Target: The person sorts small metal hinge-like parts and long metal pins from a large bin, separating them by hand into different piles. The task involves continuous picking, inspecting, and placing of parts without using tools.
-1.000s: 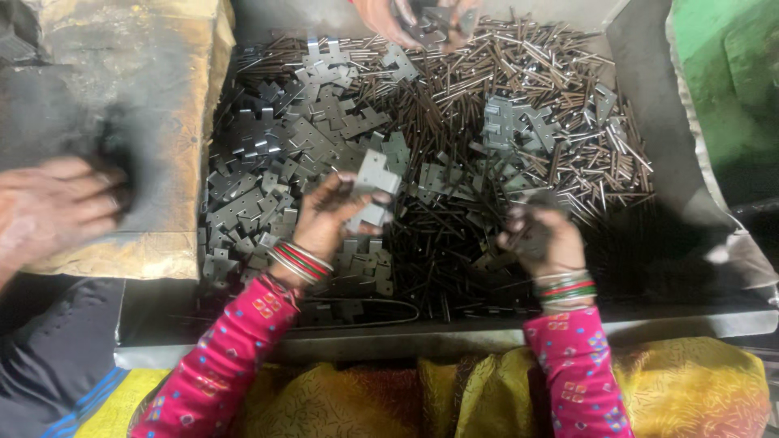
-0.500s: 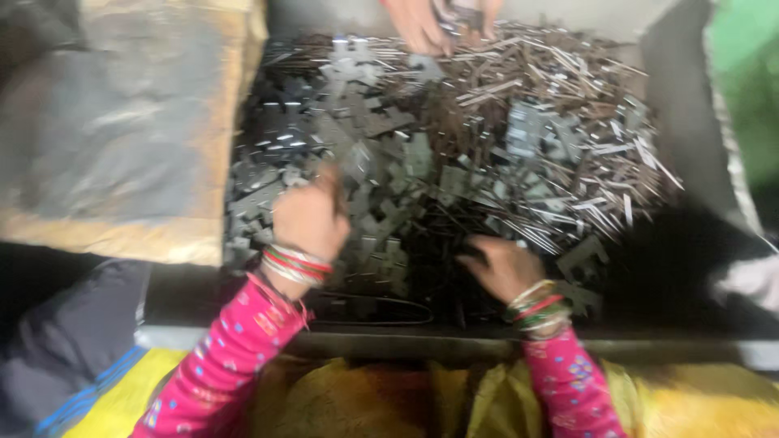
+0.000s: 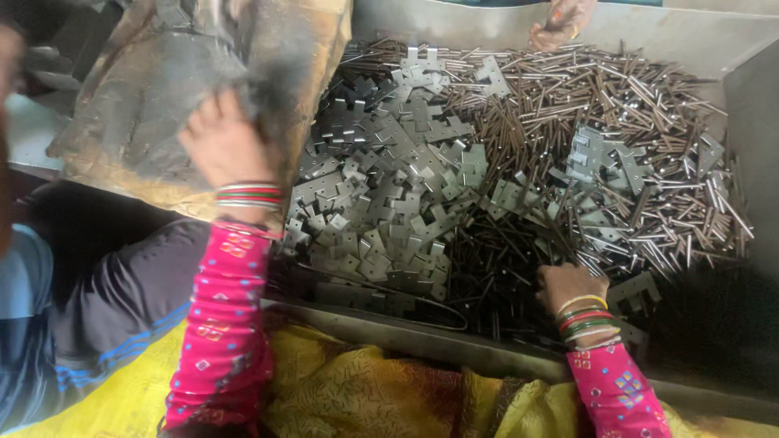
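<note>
You are in a small metalworking or hardware-assembly workshop. The proof is the big sheet-metal tray in front of you: it holds a loose heap of stamped, notched steel plates, hinge-leaf shaped, toward its left side, and a mass of thin brown metal pins across its right and far side. Just left of the tray lies a grimy, oil-darkened sack. At the tray's far edge another worker's hand reaches in, so several people work from this one bin.
</note>
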